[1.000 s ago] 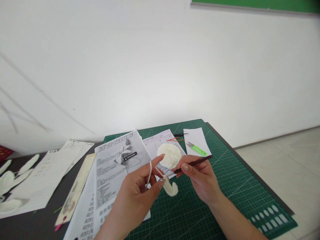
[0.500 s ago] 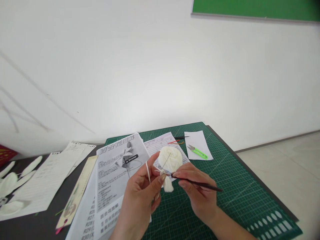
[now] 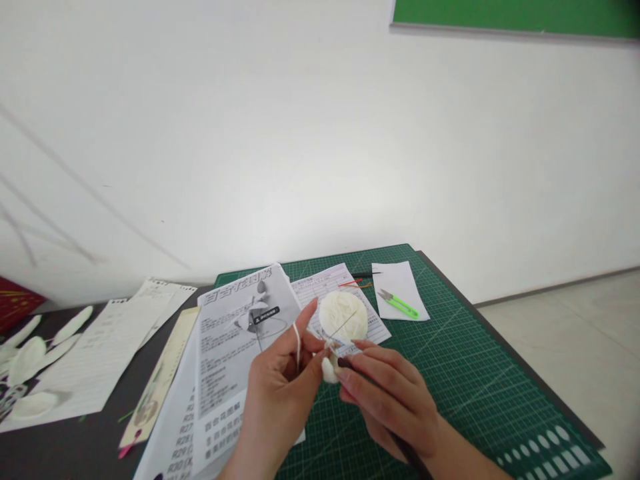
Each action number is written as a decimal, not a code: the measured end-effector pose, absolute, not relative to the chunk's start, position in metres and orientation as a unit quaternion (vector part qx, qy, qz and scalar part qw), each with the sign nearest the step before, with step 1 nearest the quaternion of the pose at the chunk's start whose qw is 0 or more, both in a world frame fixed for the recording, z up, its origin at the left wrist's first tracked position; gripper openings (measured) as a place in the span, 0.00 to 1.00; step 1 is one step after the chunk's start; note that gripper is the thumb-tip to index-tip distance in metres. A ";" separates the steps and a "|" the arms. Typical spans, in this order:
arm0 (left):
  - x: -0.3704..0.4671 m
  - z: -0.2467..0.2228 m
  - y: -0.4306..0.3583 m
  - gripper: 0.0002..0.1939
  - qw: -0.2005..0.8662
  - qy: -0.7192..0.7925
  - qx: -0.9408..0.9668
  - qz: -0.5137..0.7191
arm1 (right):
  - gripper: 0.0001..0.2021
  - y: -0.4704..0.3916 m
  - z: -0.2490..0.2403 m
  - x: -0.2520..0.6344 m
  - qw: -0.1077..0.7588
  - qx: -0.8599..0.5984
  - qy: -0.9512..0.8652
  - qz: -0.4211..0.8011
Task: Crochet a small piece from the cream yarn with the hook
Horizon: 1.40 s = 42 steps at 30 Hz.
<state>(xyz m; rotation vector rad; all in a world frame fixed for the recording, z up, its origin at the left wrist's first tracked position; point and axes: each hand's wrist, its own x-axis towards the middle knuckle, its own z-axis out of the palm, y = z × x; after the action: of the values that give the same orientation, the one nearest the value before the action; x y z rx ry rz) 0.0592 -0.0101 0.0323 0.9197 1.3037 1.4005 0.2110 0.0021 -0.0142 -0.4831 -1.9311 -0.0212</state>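
Note:
Between the fingertips of my left hand [image 3: 285, 373] is a small white crochet piece [image 3: 329, 371]. White yarn [image 3: 299, 343] loops over that hand's raised index finger. My right hand [image 3: 395, 393] is closed around a crochet hook [image 3: 407, 453] with a dark handle; its tip is at the crochet piece, and the exact stitch is too small to make out. Just beyond both hands a ball of white yarn [image 3: 345, 315] rests on a lined sheet [image 3: 377, 331]. A thin dark wire or strand crosses in front of the ball.
Green-handled thread snips [image 3: 400, 305] lie on white paper [image 3: 395, 273] at the right, over a green cutting mat [image 3: 480, 380]. Printed pattern sheets [image 3: 225, 380] lie left of my hands. A bookmark-like strip [image 3: 160, 373], handwritten pages [image 3: 110, 347] and white crocheted petals [image 3: 30, 360] are farther left.
The hook has turned from nearly level to pointing steeply down at its handle end. My right hand has rolled over and moved closer to my left. The white piece is tilted and more covered.

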 end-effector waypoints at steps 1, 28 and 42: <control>0.059 0.031 -0.009 0.22 0.466 0.546 0.406 0.566 | 0.25 0.002 -0.013 0.210 0.550 -0.206 -0.809 0.012; 0.036 0.043 -0.005 0.12 0.616 0.513 0.459 0.383 | 0.07 0.003 0.000 0.230 0.599 -0.243 -0.667 0.370; 0.031 0.041 -0.004 0.07 0.643 0.487 0.473 0.354 | 0.06 0.005 -0.003 0.222 0.635 -0.244 -0.534 0.502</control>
<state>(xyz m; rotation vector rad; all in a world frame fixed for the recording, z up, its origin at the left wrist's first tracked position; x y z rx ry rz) 0.0313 -0.0038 0.0407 1.0779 1.1104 0.8070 0.2216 0.0051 -0.0034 -0.5586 -1.2205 1.1479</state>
